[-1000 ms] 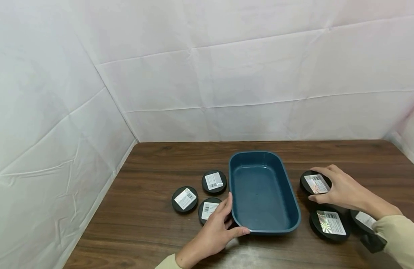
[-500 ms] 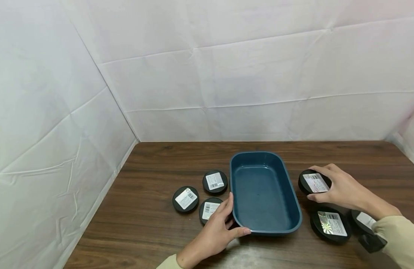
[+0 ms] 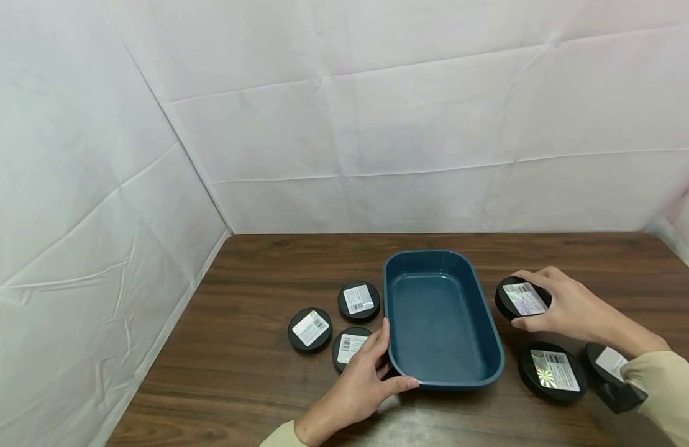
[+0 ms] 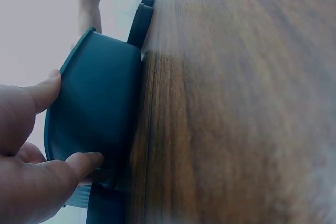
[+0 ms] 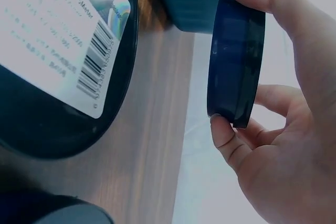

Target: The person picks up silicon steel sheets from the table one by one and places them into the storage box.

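A blue rectangular plastic tray [image 3: 433, 329] stands on the wooden table. My left hand [image 3: 358, 382] holds its near left corner, thumb at the near rim and fingers along the left side. To the right, my right hand [image 3: 568, 307] grips a flat round black container [image 5: 236, 61] by its edge, between thumb and fingers. That container carries a white barcode label, partly shiny, and is raised above the table in the right wrist view. A larger round black container [image 3: 552, 374] lies just below my right hand, and another labelled one [image 3: 604, 363] is partly hidden by the sleeve.
Left of the tray lie a far labelled black container [image 3: 358, 301], an outer one [image 3: 309, 329] and a near one [image 3: 348, 347] partly covered by my left hand. White sheeting [image 3: 422, 124] hangs behind the brown table [image 3: 221, 372] and along its left side.
My right hand has lifted the round black container slightly and shifted it a little toward the tray. My left hand stays at the tray's corner.
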`<state>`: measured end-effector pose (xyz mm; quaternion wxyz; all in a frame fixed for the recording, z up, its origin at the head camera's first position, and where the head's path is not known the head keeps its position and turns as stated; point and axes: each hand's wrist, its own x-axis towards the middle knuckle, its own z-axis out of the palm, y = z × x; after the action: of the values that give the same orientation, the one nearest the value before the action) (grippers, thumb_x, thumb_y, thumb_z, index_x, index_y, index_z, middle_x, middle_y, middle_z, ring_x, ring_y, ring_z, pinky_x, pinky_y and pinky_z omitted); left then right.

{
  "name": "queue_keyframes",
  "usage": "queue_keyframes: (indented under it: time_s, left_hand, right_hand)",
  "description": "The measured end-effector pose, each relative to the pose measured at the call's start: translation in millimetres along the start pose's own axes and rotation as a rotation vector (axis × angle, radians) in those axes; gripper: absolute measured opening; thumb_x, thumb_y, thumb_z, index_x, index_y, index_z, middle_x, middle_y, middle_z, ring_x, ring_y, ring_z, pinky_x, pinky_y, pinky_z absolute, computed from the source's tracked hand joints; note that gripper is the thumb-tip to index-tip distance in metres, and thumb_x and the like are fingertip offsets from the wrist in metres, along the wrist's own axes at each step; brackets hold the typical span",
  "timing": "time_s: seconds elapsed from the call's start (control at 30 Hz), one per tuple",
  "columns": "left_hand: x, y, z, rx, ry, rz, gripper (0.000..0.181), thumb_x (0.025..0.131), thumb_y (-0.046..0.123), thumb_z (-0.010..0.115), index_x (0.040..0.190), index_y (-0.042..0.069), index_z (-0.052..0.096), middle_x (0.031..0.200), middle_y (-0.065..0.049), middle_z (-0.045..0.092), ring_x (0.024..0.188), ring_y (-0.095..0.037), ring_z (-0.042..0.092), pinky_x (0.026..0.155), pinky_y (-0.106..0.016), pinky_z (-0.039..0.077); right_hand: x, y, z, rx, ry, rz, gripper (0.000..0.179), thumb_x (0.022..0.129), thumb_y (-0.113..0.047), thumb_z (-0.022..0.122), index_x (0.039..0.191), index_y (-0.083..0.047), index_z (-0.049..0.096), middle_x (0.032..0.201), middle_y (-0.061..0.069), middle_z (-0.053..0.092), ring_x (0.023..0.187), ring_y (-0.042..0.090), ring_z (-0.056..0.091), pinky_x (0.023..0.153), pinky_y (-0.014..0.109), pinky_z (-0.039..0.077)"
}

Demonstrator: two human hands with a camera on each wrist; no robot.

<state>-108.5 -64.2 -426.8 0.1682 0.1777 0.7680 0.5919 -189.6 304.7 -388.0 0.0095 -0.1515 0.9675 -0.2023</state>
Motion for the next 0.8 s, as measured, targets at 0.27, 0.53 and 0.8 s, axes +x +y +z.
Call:
queue_keyframes:
  time_s: [0.27, 0.53, 0.8]
  left_hand:
    - [-0.7, 1.1, -0.3, -0.007, -0.001, -0.001, 0.097, 0.091, 0.021, 0.073, 0.161, 0.008, 0.006, 0.168, -0.016, 0.008, 0.151, -0.031, 0.031, 0.112, -0.028, 0.045]
    - [-0.6, 1.0, -0.7, -0.001, 0.001, -0.003, 0.098, 0.091, 0.021, 0.073, 0.161, 0.009, 0.006, 0.168, -0.016, 0.009, 0.151, -0.031, 0.031, 0.112, -0.028, 0.045]
    - [-0.5, -0.1, 0.0, -0.002, -0.002, -0.004, 0.096, 0.092, 0.02, 0.073, 0.161, 0.008, 0.007, 0.168, -0.017, 0.008, 0.151, -0.031, 0.031, 0.112, -0.027, 0.045]
  right_hand:
    - [1.9, -4.3, -1.3, 0.006, 0.027, -0.03, 0.091, 0.072, -0.044, 0.087, 0.145, -0.003, 0.049, 0.12, 0.023, 0.052, 0.088, 0.027, 0.055, 0.068, 0.033, 0.045]
    - [1.7, -6.4, -0.6, 0.009, 0.042, -0.043, 0.088, 0.072, -0.043, 0.087, 0.144, -0.007, 0.051, 0.118, 0.02, 0.051, 0.09, 0.026, 0.054, 0.067, 0.032, 0.044]
    - [0.9, -8.1, 0.2, 0.034, 0.07, -0.05, 0.086, 0.071, -0.041, 0.089, 0.143, -0.009, 0.052, 0.117, 0.018, 0.051, 0.092, 0.027, 0.054, 0.07, 0.035, 0.046]
